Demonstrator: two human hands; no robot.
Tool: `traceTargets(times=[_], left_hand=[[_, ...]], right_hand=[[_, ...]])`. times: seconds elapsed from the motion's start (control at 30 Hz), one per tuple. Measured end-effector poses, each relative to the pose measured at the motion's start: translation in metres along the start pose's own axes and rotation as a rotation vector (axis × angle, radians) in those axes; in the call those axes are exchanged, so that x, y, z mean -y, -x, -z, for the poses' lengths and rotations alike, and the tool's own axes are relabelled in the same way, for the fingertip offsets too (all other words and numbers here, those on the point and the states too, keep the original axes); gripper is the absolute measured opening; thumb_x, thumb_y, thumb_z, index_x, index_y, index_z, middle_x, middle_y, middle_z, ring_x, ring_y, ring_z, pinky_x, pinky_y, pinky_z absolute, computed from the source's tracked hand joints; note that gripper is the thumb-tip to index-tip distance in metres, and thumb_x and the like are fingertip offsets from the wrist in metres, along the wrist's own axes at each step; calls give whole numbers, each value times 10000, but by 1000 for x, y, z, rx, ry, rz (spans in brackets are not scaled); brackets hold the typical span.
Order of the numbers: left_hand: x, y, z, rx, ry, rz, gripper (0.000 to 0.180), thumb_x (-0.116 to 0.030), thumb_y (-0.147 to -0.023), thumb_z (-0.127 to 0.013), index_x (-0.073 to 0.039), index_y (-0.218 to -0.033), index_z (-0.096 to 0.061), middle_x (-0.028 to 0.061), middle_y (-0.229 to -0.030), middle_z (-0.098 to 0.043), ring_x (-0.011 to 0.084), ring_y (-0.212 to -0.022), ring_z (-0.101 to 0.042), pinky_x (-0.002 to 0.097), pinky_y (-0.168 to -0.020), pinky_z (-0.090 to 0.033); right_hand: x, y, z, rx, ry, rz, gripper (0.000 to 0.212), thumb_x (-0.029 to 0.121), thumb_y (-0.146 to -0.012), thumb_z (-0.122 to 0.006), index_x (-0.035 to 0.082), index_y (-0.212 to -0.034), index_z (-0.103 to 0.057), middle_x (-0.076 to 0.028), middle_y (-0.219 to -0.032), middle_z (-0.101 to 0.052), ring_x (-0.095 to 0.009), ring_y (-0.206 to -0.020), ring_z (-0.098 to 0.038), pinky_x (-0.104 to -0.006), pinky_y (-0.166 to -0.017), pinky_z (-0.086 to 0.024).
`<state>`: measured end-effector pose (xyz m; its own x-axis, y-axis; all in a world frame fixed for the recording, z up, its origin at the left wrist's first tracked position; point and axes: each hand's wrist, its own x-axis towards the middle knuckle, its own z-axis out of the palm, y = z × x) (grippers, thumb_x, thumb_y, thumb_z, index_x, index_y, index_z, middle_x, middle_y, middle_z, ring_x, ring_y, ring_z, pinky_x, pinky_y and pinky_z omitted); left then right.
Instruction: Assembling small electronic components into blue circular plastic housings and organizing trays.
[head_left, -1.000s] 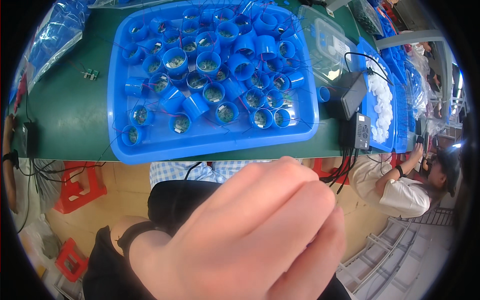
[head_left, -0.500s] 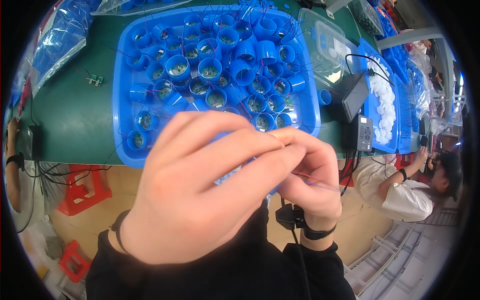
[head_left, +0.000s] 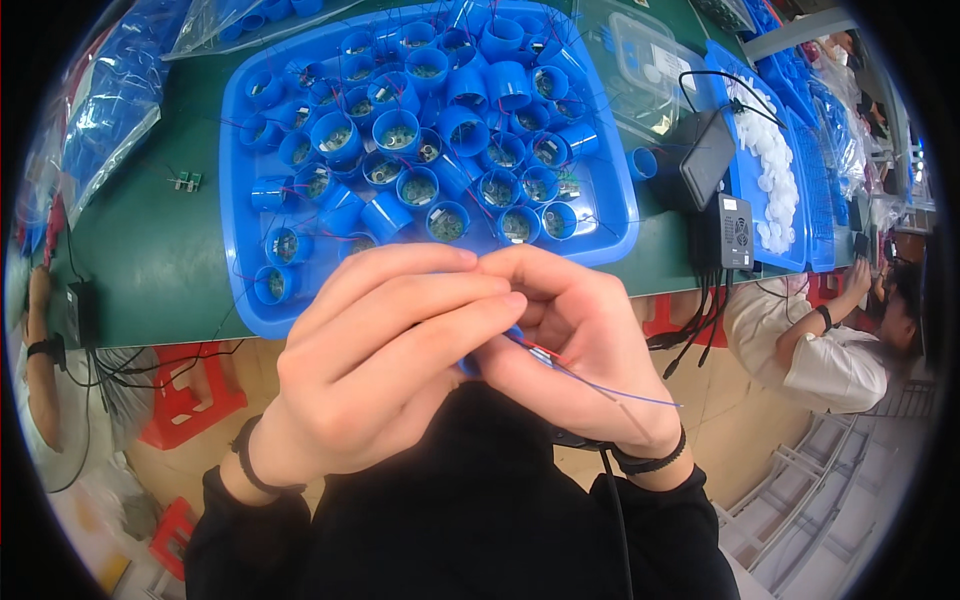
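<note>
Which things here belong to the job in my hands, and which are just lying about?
Seemingly the job:
blue piece and wires, between left hand and right hand
blue cups in the blue tray

Probably just lying about:
clear plastic box
plastic bag
black cables
red stool

The first tray is in the middle of the table, and many cups are in it. On its left are circuit boards, farther left a plastic bag. On its right come a single cup, a device, then a second tray with pieces inside. The left hand and the right hand are before the first tray.
</note>
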<state>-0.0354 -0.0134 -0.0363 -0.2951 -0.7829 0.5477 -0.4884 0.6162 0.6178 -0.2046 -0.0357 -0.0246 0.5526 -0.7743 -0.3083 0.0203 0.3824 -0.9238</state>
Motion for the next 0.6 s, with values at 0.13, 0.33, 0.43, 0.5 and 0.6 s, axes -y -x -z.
traceTargets(times=[0.13, 0.33, 0.43, 0.5, 0.6], left_hand=[[9, 2, 0, -22, 12, -28, 415, 81, -505, -606, 24, -914, -651, 120, -884, -650, 305, -849, -619, 351, -740, -499], [7, -3, 6, 10, 101, 158, 349, 18, -581, -716, -10, -926, -664, 78, -905, -657, 274, -860, -622, 340, -765, -493], [6, -3, 5, 5, 39, 138, 358, 55, -571, -694, -6, -923, -666, 85, -902, -652, 276, -853, -619, 341, -752, -498], [6, -2, 4, -7, 4, 94, 369, 76, -559, -672, -3, -920, -667, 89, -896, -648, 277, -847, -618, 340, -743, -500], [6, -2, 1, -32, -47, 38, 394, 106, -536, -632, 3, -914, -669, 98, -881, -641, 278, -836, -616, 339, -728, -504]], right_hand=[[-4, -5, -2, -16, 14, 73, 204, 42, -816, -560, -43, -1001, -545, -68, -861, -603, -73, -785, -590, -210, -652, -474], [-5, -11, -4, 23, -116, 79, 254, 102, -857, -538, -67, -1047, -547, -111, -899, -625, -139, -829, -618, -270, -714, -506], [-8, -15, -7, -1, -133, 87, 250, 103, -852, -539, -64, -1038, -547, -106, -877, -626, -135, -803, -615, -266, -704, -501], [-13, -15, -9, -24, -125, 96, 244, 101, -846, -543, -61, -1028, -548, -102, -856, -625, -127, -779, -609, -262, -690, -496], [-23, -15, -10, -66, -36, 229, 226, 103, -823, -563, -44, -994, -549, -85, -807, -616, -103, -716, -577, -251, -639, -471]])
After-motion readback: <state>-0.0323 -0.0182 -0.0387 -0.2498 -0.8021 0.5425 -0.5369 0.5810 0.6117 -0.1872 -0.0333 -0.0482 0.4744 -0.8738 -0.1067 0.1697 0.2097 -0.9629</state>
